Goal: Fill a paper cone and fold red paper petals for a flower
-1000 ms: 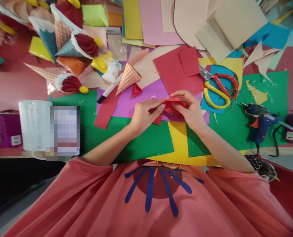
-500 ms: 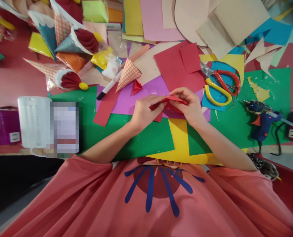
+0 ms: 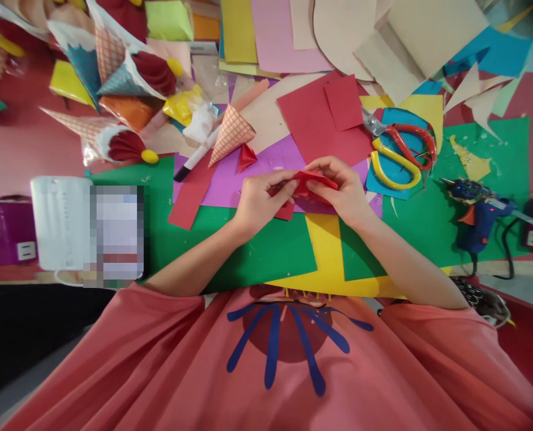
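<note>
A small folded piece of red paper (image 3: 311, 182) is pinched between both hands over the purple sheet (image 3: 221, 190). My left hand (image 3: 261, 200) is closed on its left end, thumb on the near side. On its right end my right hand (image 3: 340, 187) is closed, fingers curled behind it and thumb in front. Part of the paper is hidden by the fingers. Just beyond my left hand lie a little folded red paper piece (image 3: 247, 157) and a checked paper cone (image 3: 233, 134). A red strip (image 3: 189, 200) lies to the left.
Scissors (image 3: 396, 170) with red and yellow handles lie right of my hands, near a blue glue gun (image 3: 477, 224). Red sheets (image 3: 311, 114) and a marker (image 3: 198, 155) are beyond. Decorated cones (image 3: 113, 60) crowd the far left. A phone (image 3: 119, 233) rests on a white box (image 3: 60, 221).
The red paper has tilted between my fingers, showing more of its flat face. My hands have stayed in nearly the same place. The whole view has shifted slightly.
</note>
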Demonstrator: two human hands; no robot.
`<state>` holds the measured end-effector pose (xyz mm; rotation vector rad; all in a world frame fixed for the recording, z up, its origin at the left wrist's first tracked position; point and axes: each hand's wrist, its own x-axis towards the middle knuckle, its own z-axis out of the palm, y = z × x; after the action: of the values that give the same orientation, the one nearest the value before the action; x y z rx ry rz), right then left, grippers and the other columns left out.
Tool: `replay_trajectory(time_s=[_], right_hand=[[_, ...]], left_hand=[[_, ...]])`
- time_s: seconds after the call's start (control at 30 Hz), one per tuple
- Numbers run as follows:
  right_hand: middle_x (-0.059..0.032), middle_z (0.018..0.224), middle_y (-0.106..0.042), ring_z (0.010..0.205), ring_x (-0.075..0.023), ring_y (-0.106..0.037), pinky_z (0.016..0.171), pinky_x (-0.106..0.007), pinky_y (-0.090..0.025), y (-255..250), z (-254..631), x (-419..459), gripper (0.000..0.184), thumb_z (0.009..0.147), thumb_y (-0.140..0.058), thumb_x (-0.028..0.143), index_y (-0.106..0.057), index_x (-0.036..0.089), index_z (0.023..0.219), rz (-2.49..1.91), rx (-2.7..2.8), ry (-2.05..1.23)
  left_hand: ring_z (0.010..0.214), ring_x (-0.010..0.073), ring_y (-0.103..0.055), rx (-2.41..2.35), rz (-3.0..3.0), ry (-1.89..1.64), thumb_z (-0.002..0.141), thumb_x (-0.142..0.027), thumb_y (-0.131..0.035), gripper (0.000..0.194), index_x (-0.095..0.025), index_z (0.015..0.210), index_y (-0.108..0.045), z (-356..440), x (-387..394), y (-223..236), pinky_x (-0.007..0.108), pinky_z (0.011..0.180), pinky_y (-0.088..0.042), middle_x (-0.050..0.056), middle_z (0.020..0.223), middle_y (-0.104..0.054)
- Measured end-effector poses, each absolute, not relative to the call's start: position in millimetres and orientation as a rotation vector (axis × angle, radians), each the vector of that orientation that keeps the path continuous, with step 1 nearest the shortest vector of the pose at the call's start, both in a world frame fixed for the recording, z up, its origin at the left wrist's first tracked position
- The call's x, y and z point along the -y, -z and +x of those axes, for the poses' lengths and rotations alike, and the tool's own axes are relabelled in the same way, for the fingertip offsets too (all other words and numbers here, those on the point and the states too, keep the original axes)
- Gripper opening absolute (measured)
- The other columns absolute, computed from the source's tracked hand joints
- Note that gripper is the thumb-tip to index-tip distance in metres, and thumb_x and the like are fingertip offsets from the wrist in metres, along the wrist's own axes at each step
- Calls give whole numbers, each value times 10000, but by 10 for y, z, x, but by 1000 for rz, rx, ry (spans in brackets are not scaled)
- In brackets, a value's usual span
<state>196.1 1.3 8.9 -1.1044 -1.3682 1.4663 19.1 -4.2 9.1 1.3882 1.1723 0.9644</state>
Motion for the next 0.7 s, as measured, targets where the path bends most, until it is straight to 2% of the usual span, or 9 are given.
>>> replay_trajectory(time_s=[0.17, 0.27, 0.43, 0.6, 0.7], right_hand=[[54, 740, -635, 666, -108, -631, 648, -259, -531, -79, 1980, -29, 151, 823, -674, 308, -599, 244, 938, -1108, 1393, -1504], [35, 797, -666, 719, -120, -649, 656, -257, -538, -88, 1988, -31, 131, 836, -656, 322, -614, 235, 924, -1129, 1390, -1507], [17, 863, -694, 773, -123, -662, 690, -254, -547, -82, 1999, -33, 155, 836, -644, 337, -638, 217, 934, -1103, 1330, -1552], [25, 850, -686, 784, -128, -648, 729, -276, -552, -68, 2001, -42, 158, 784, -692, 325, -640, 221, 891, -1111, 1312, -1518], [15, 822, -660, 775, -150, -628, 721, -309, -552, -70, 1998, -34, 168, 779, -701, 350, -620, 227, 859, -1173, 1316, -1456]], left_hand=[[482, 78, -645, -1163, 1311, -964, 829, -440, -658, 301, -165, 951, -670, 189, 30, -122, 152, 492, -513, -43, 566, -641], [457, 74, -634, -1169, 1308, -944, 831, -435, -659, 269, -187, 933, -643, 177, 20, -150, 143, 467, -498, -65, 529, -614], [478, 86, -627, -1187, 1332, -941, 844, -490, -625, 314, -196, 953, -632, 172, 8, -141, 179, 480, -512, -49, 588, -655], [535, 96, -617, -1244, 1467, -1035, 851, -548, -602, 356, -201, 915, -654, 166, 19, -118, 184, 498, -468, -38, 549, -607], [621, 106, -654, -1182, 1508, -1040, 863, -618, -532, 447, -200, 950, -660, 146, 36, -119, 196, 557, -498, 1, 681, -681]])
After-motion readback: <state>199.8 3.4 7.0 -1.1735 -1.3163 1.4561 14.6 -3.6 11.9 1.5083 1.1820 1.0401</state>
